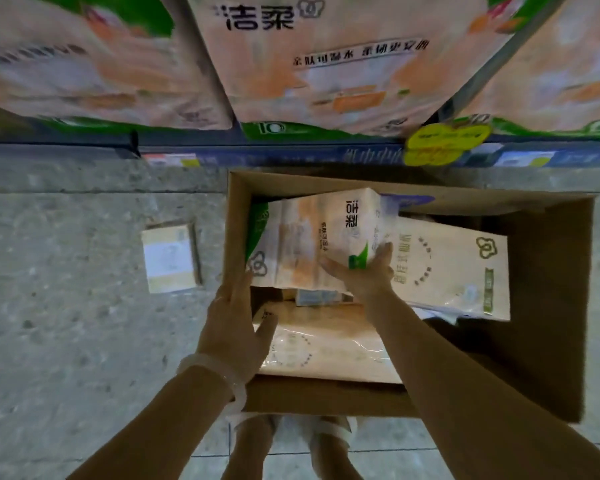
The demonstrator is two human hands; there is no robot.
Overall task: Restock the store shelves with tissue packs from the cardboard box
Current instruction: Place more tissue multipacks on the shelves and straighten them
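Note:
An open cardboard box [548, 306] stands on the floor below the shelf. A peach and green tissue pack [312, 237] is tilted up inside it. My right hand [364, 275] holds this pack at its lower right corner, thumb and fingers spread round it. My left hand [234, 327] lies with straight fingers against the pack's lower left corner at the box's left wall. A cream tissue pack [454, 268] lies to the right in the box, and another pack [326, 344] lies flat near the front.
The shelf [291, 154] above the box is filled with large tissue packs [326, 64]. A yellow price tag [444, 143] hangs on the shelf edge. A small flat carton [170, 259] lies on the grey floor left of the box. My feet [291, 441] stand just before the box.

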